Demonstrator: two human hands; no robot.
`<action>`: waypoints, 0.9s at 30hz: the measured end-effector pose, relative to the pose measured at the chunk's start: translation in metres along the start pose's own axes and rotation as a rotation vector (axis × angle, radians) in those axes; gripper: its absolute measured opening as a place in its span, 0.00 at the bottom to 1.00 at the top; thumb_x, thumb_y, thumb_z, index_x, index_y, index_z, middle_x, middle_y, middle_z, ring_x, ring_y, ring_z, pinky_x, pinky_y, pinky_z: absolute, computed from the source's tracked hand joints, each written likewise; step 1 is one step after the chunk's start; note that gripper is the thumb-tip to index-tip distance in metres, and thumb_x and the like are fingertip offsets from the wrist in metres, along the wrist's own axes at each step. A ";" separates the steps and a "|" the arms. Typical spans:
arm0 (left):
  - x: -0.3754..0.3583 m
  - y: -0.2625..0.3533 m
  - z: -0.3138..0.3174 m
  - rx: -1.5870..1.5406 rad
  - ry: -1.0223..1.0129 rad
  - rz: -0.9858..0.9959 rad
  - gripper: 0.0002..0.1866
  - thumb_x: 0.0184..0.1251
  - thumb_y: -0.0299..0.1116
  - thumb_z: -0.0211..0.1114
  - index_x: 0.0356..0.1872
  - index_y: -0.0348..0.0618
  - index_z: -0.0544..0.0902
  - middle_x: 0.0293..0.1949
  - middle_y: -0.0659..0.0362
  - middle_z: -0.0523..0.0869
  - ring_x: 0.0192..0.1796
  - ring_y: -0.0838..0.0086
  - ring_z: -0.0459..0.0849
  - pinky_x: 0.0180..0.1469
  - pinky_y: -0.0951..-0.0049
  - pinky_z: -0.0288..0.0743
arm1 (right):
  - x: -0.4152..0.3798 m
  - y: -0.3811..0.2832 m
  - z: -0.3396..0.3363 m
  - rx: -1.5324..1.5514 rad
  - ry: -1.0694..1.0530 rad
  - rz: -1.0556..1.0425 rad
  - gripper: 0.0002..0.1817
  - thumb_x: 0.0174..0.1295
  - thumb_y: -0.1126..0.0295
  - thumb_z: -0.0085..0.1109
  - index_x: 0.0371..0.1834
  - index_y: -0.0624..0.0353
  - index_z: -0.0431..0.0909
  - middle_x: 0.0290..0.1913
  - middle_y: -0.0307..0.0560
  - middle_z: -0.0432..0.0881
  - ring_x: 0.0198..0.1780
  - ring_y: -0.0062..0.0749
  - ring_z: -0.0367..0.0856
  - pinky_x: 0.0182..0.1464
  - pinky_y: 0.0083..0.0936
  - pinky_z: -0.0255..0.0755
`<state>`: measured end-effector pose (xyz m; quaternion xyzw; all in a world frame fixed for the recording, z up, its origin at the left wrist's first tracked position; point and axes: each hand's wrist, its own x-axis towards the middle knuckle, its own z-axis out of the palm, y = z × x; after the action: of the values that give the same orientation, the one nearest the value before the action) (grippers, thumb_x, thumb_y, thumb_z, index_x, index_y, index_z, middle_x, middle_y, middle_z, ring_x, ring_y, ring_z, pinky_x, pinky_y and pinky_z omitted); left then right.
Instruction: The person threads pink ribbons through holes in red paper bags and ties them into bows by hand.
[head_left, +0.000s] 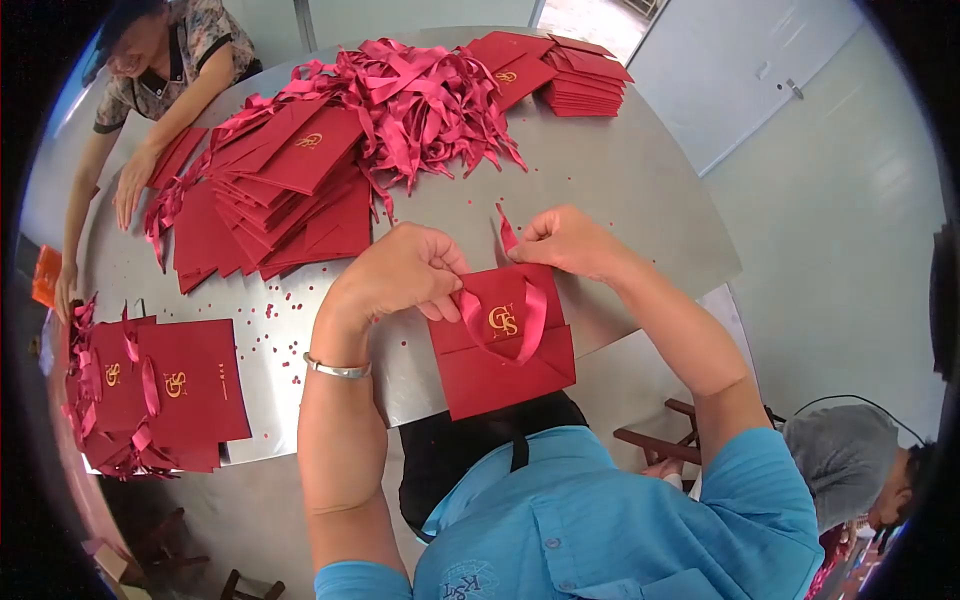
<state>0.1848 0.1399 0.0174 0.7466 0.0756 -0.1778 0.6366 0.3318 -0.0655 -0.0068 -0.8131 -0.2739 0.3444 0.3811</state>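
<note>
A small red paper bag [465, 360] with a gold monogram lies at the table's front edge, close to my body. Its pink ribbon handle [530, 345] loops down over the front. My left hand [415, 270] is closed at the bag's upper left corner, its fingertips by one end of the ribbon; whether they grip ribbon or paper is partly hidden. At the upper right corner, my right hand [570, 243] pinches the ribbon, and a loose ribbon end [505, 225] sticks up beside the fingers.
Beyond my hands lie a heap of pink ribbons [420, 110] and a fanned stack of red bags [275, 215]. More bags with ribbons [200, 385] lie left, and a flat stack [585, 85] stands at the back. A co-worker [165, 80] reaches in at far left. Another person [845, 460] is at right.
</note>
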 end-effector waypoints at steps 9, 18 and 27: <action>0.000 0.000 0.000 0.006 -0.004 -0.011 0.05 0.60 0.21 0.60 0.36 0.32 0.82 0.29 0.56 0.87 0.29 0.75 0.87 0.32 0.78 0.82 | -0.002 0.005 0.007 -0.010 0.128 -0.109 0.12 0.53 0.66 0.67 0.23 0.65 0.82 0.19 0.38 0.78 0.23 0.18 0.72 0.25 0.23 0.67; 0.001 -0.002 0.001 -0.013 -0.002 0.014 0.05 0.60 0.21 0.60 0.34 0.32 0.82 0.27 0.56 0.86 0.29 0.73 0.88 0.30 0.77 0.82 | 0.000 0.009 0.008 -0.048 0.178 -0.079 0.12 0.53 0.66 0.67 0.23 0.66 0.80 0.20 0.41 0.79 0.21 0.19 0.73 0.23 0.23 0.66; 0.001 0.002 0.004 0.019 -0.016 -0.023 0.05 0.60 0.20 0.61 0.36 0.33 0.82 0.28 0.57 0.86 0.28 0.75 0.87 0.31 0.78 0.82 | -0.022 -0.039 0.012 -0.118 0.136 -0.445 0.05 0.56 0.76 0.61 0.35 0.65 0.81 0.30 0.44 0.83 0.30 0.21 0.80 0.33 0.20 0.73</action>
<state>0.1854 0.1356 0.0188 0.7504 0.0772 -0.1916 0.6279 0.3013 -0.0540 0.0269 -0.7747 -0.4398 0.1797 0.4172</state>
